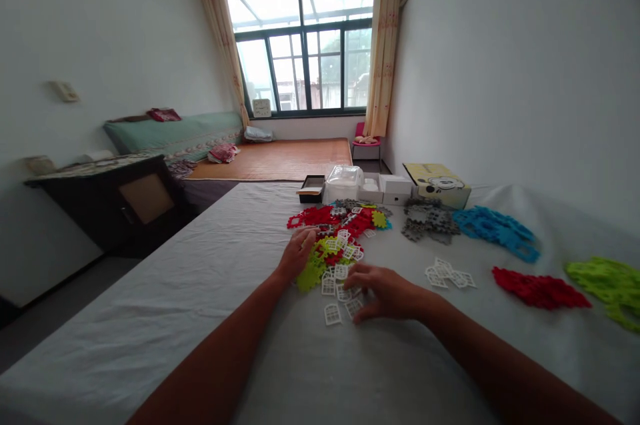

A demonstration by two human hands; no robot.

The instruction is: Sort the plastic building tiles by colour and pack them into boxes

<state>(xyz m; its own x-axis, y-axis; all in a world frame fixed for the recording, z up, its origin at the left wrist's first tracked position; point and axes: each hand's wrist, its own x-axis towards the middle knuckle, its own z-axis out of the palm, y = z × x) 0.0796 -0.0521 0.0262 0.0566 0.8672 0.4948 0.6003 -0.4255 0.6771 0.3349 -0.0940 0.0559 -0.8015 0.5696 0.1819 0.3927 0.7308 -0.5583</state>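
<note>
A mixed heap of flat plastic puzzle pieces (340, 228) in red, lime green and white lies on a white-covered table (200, 292). My left hand (297, 252) rests palm down at the heap's left edge, fingers stretched toward the red pieces. My right hand (385, 292) lies over several small white window-shaped pieces (333, 314), fingers curled down onto them; whether it grips one is hidden.
Sorted piles lie to the right: grey pieces (430, 220), blue pieces (497, 228), red pieces (540, 288), lime green pieces (607, 285) and a few white ones (447, 275). Boxes (395, 188) and a yellow carton (437, 184) stand at the table's far edge. A bed and dark cabinet stand beyond.
</note>
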